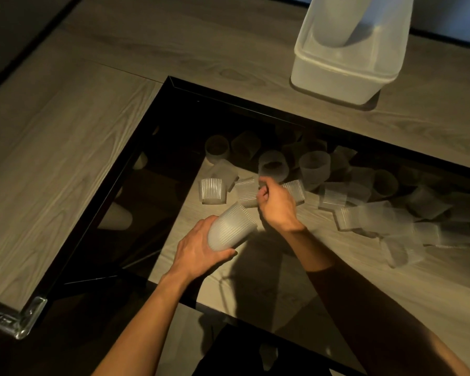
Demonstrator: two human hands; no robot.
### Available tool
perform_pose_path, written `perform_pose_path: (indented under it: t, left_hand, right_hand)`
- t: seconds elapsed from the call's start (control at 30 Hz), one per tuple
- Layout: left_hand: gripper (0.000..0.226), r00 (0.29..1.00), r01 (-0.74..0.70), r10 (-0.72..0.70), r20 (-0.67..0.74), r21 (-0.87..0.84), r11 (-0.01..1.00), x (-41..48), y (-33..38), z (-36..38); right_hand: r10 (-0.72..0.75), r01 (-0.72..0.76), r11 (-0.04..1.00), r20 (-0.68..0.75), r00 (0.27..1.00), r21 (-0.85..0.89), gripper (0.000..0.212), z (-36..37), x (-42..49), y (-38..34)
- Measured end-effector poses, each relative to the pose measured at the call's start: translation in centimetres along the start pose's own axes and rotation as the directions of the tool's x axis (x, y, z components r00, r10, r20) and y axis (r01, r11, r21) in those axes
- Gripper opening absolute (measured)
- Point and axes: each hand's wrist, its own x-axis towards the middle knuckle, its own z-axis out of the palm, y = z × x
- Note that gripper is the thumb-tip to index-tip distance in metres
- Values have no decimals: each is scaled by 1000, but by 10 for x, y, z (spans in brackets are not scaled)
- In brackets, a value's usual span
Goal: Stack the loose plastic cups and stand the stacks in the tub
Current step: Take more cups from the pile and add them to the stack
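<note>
We're working over the glass tabletop (337,280), w/ the tub (337,77) standing well apart at far right, beyond the black frame, a stored stack (337,28) upright inside. Loose cups (314,166) are lying scattered across the glass, btwn our hands and the tub. Our left hand (198,252) is gripping the held stack (229,229), tilted, mouth toward the pile. Just beside it our right hand (278,207) is pinching a ribbed cup (246,192) at its rim. Risks we're weighing: thin walls buckling if squeezed, and the right forearm sweeping nearby cups off the edge.
</note>
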Motion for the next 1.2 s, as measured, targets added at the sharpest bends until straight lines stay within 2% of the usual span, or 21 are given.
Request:
perform_pose_path:
  t: [0.13,0.2,0.3,0.33,0.4,0.47,0.53,0.6,0.7,0.8,0.9,1.03,1.1,1.13,1.2]
  left_hand:
    - [91,1000,22,-22,9,4,1000,-2,-7,-1]
    - [91,999,32,-32,9,11,999,-3,-9,0]
    - [90,999,43,-43,12,32,999,-4,-10,3]
    - [90,999,46,-46,15,38,998,-5,-10,4]
    - [91,999,49,-49,14,43,998,-6,-12,4]
    - [92,998,55,-56,15,49,997,-8,-13,3]
    - [93,998,64,-64,14,49,997,-10,-16,2]
    - [93,998,69,-70,7,41,997,-12,-18,1]
    - [92,998,63,-63,-3,39,997,-14,-19,1]
    - [90,999,35,-35,0,48,998,-13,-15,2]
    - [89,1000,23,-23,-9,27,999,-17,-14,2]
    - [86,1000,-10,10,-25,14,1000,-22,-16,3]
    - [87,1000,-16,16,-21,11,1000,-22,-15,4]
    - [87,1000,-8,8,-24,-4,1000,-22,-16,4]
    - [89,999,18,-20,-39,-46,999,-23,-17,4]
  right_hand:
    - [46,-43,976,-9,999,213,22,2,-6,10]
    - [57,-61,974,25,998,220,21,1,-12,10]
    - [156,-183,970,162,974,161,52,6,-14,5]
    - [183,-210,969,188,965,130,55,9,-13,3]
    - [189,-231,954,213,959,194,38,17,-10,2]
    - [180,-251,886,211,961,390,18,18,-13,-1]
    - [164,-223,836,160,973,501,14,12,-19,-4]
    - [129,-191,819,151,980,540,14,6,-28,-2]
    - [-27,-138,849,302,953,511,15,-2,-40,4]
    - [-186,15,915,388,903,404,18,-9,-49,3]
    - [-236,92,937,417,878,338,17,-18,-48,-1]
    - [-246,55,928,493,834,369,19,-20,-43,-1]
    - [-259,90,941,526,810,326,20,-16,-46,-3]
    - [-269,114,944,518,812,310,24,-14,-48,-5]
    - [-235,101,936,386,892,337,37,-9,-51,-9]
